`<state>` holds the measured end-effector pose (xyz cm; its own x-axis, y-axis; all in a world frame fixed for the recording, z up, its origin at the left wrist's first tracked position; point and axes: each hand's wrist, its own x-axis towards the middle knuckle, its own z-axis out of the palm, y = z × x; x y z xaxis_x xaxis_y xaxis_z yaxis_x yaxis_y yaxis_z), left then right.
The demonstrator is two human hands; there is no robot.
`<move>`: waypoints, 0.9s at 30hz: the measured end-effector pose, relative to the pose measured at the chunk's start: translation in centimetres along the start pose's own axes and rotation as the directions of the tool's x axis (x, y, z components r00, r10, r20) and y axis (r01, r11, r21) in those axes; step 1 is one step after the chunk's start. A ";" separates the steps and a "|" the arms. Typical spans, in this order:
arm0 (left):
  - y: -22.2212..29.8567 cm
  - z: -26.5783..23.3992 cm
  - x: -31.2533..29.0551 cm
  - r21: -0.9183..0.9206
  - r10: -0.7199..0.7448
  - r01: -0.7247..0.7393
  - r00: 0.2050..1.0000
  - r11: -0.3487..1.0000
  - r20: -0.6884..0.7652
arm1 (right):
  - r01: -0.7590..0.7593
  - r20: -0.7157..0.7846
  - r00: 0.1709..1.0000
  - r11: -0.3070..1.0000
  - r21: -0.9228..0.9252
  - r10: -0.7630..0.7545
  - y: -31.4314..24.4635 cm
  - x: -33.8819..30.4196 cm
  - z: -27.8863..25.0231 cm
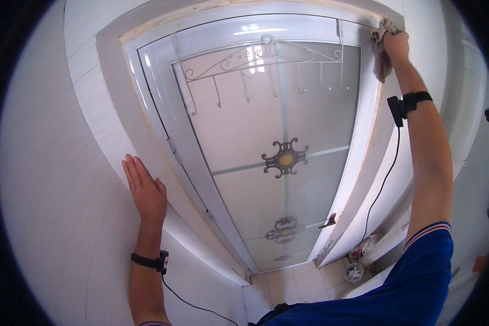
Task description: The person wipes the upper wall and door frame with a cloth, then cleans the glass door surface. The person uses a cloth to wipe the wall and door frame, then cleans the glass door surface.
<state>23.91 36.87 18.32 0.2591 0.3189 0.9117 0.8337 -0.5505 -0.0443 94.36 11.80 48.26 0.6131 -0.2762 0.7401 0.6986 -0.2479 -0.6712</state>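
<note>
High at the upper right, my right hand (pixel 397 45) is closed round a crumpled brownish cleaning cloth (pixel 383 57). The cloth presses against the top right corner of the white door frame (pixel 368 81) and hangs down below my fist. My left hand (pixel 146 190) lies flat, fingers stretched upward, by the white wall edge left of the doorway; nothing is in it. Between my arms stands a shut white door with a frosted glass panel (pixel 244 125), decorated with dark scrolled ornaments with yellow centres (pixel 285 158).
A white metal hook rack (pixel 261 62) hangs over the door's top. The dark door handle (pixel 330 221) sits low on the right. On the tiled floor (pixel 293 285) stands a small bin (pixel 354 272) with white waste. Cables trail from black bands on both my wrists.
</note>
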 end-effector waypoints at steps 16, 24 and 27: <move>-0.7 0.4 -0.4 -0.004 0.035 -0.036 0.999 0.999 -0.024 | 0.747 -0.068 0.664 0.664 0.031 -0.744 -6.4 -7.8 1.8; -0.7 0.6 -0.6 0.000 0.065 -0.065 0.997 0.998 -0.050 | 0.592 -0.112 0.795 0.803 -0.069 -0.596 -3.4 -3.3 3.6; -0.9 0.6 -0.6 0.011 0.041 -0.041 0.999 0.999 -0.028 | 0.483 -0.052 0.868 0.863 -0.148 -0.494 -1.8 -0.8 5.7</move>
<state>23.25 37.63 17.60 0.2793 0.2739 0.9203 0.8275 -0.5548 -0.0860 94.74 17.75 49.13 0.1678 -0.1654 0.9718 0.8442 -0.4850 -0.2283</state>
